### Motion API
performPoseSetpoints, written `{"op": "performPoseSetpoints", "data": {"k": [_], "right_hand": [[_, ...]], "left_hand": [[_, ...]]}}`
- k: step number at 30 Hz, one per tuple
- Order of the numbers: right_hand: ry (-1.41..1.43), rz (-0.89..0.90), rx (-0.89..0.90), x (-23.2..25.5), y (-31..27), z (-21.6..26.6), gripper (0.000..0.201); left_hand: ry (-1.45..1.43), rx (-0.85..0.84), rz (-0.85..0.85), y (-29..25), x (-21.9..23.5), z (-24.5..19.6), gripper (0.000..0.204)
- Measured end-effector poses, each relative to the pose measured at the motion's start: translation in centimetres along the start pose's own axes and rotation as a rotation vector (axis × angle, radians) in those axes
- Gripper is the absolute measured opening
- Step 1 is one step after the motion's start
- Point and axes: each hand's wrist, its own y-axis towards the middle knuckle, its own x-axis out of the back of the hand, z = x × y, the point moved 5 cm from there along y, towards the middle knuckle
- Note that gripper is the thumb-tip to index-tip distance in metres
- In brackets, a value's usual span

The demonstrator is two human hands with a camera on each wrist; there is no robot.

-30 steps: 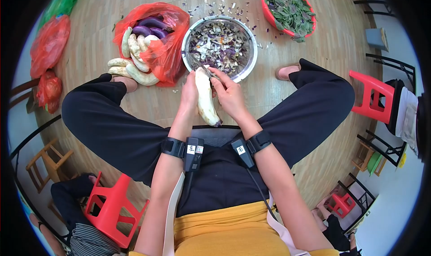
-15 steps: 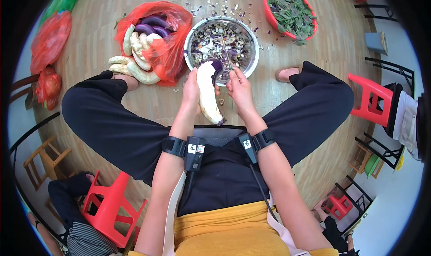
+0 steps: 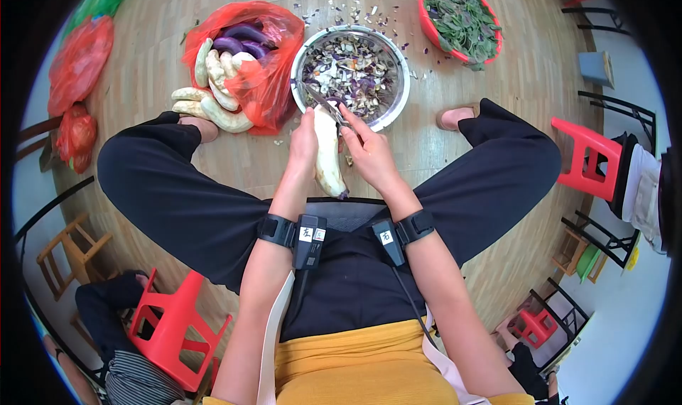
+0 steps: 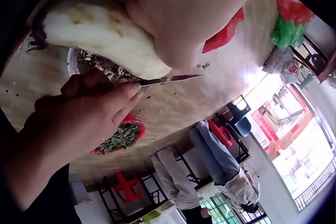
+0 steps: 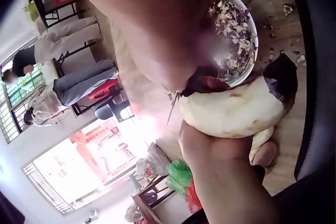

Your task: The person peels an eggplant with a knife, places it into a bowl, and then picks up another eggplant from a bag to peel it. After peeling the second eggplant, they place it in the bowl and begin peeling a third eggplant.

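Observation:
In the head view my left hand (image 3: 304, 141) holds a mostly peeled eggplant (image 3: 327, 162) from its left side, over the floor in front of my lap. The flesh shows white, with dark purple at the near stem end. My right hand (image 3: 371, 155) grips a knife (image 4: 170, 79), its blade lying at the eggplant's far tip. The right wrist view shows the left hand's palm under the eggplant (image 5: 231, 109). Just beyond both hands stands a metal basin (image 3: 403, 96) with purple and white peelings in it. The knife's handle is hidden inside the right hand.
Left of the basin, a red plastic bag (image 3: 275, 85) holds purple eggplants (image 3: 245, 34), with several peeled ones (image 3: 229, 119) spilling out. A red basket (image 3: 424, 23) of leafy greens (image 3: 462, 21) stands at far right. Peel scraps dot the floor. Red stools (image 3: 586, 156) flank both sides.
Half a second ago the right hand held the knife off to the right, over the basin, with purple skin showing at the far tip. Now it has come back left, blade against that end.

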Motion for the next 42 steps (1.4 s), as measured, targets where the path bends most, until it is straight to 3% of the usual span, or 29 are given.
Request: {"op": "performPoseSetpoints", "data": {"k": [9, 18, 20, 21, 23, 24, 27, 29, 31, 33, 35, 42], "right_hand": [[-0.069, -0.024, -0.021, 0.1, 0.1, 0.0, 0.034], [0.067, -0.089, -0.053, -0.5, 0.6, -1.1, 0.029], [0.662, -0.054, -0.202, -1.5, 1.0, -3.4, 0.030], [0.662, -0.053, -0.203, -1.3, 1.1, -3.4, 0.030], [0.920, -0.099, -0.446, -0.8, 0.8, -4.6, 0.034], [0.943, -0.129, -0.467, -0.1, 0.7, -4.5, 0.037], [0.785, -0.163, -0.412, 0.4, 1.1, -4.2, 0.035], [0.726, -0.093, -0.332, 0.0, 0.7, -3.9, 0.037], [0.288, -0.040, -0.119, -0.6, 0.4, -2.5, 0.042], [0.341, -0.060, -0.042, -1.1, 0.5, -2.4, 0.043], [0.112, -0.054, 0.025, -0.4, 0.5, -1.5, 0.039], [0.115, -0.091, 0.065, -0.1, 0.4, -1.1, 0.037]], "left_hand": [[0.028, -0.020, 0.043, 0.2, 0.1, 0.3, 0.040], [0.013, -0.024, 0.053, 0.3, -0.1, 0.5, 0.041], [-0.014, -0.012, 0.045, 0.1, -0.4, 0.3, 0.044], [-0.015, -0.012, 0.045, -0.1, -0.5, 0.1, 0.044], [-0.052, 0.015, 0.092, -0.8, -0.9, -0.2, 0.046], [-0.053, 0.014, 0.091, -1.0, -1.0, -0.4, 0.046], [-0.051, -0.016, 0.106, -1.2, -1.2, -0.9, 0.048], [-0.069, -0.040, 0.057, -0.8, -0.8, -0.7, 0.046], [-0.062, -0.048, 0.055, 0.0, -0.4, -0.2, 0.046], [-0.047, -0.051, 0.052, 0.1, -0.1, 0.0, 0.045], [-0.003, -0.046, 0.001, -0.2, -0.1, -0.2, 0.043], [0.031, -0.074, 0.036, -0.3, -0.2, -0.4, 0.043]]}}
